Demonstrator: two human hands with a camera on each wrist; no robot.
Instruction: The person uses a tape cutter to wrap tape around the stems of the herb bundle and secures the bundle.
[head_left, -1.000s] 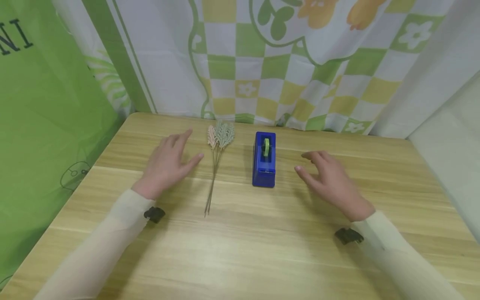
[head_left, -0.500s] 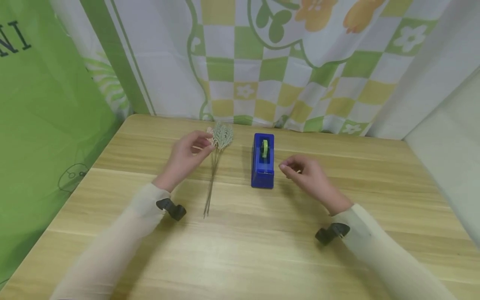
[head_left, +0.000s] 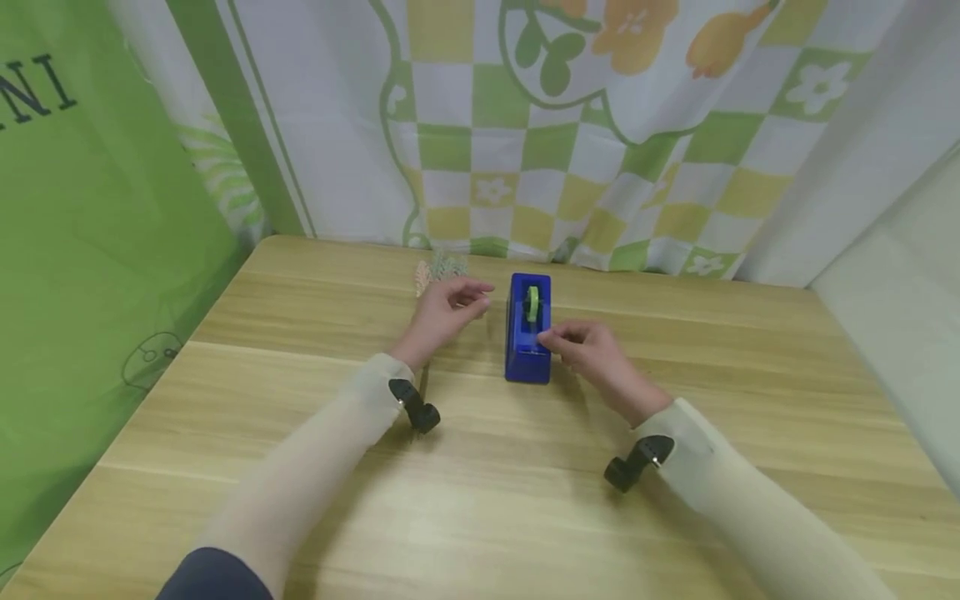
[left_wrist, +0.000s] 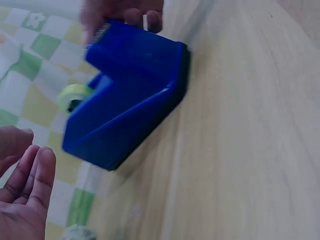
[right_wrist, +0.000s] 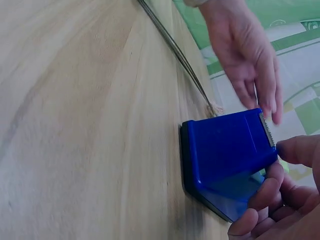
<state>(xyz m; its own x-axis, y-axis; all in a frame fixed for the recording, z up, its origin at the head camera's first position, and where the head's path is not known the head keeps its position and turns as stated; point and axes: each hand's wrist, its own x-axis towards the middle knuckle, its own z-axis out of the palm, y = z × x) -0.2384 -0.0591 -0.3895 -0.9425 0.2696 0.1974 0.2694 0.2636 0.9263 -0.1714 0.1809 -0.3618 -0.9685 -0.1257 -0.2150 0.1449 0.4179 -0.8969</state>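
Note:
A blue tape dispenser (head_left: pixel 527 367) with a yellow-green tape roll (head_left: pixel 532 305) stands on the table, its toothed cutter (right_wrist: pixel 267 131) facing me. My right hand (head_left: pixel 596 358) is at its right side, fingers curled. In the right wrist view the thumb tip is right at the cutter's corner, with the index finger just below; I cannot tell whether they pinch the tape end. My left hand (head_left: pixel 446 312) reaches over the flower stems, left of the dispenser, fingers loosely bent, holding nothing. Beyond it lie leafy heads, one pink (head_left: pixel 423 277) and one pale green (head_left: pixel 450 265); most of their thin stems are hidden.
The wooden table (head_left: pixel 480 500) ends at the back against a checked curtain (head_left: pixel 547 150). A green cloth (head_left: pixel 97 250) hangs on the left, a white wall (head_left: pixel 900 233) stands on the right. Both wrists wear black cameras.
My left hand has moved right, past the leafy heads toward the dispenser. My right hand has moved left, its fingers drawing together, and reached the cutter. The dispenser stays in place.

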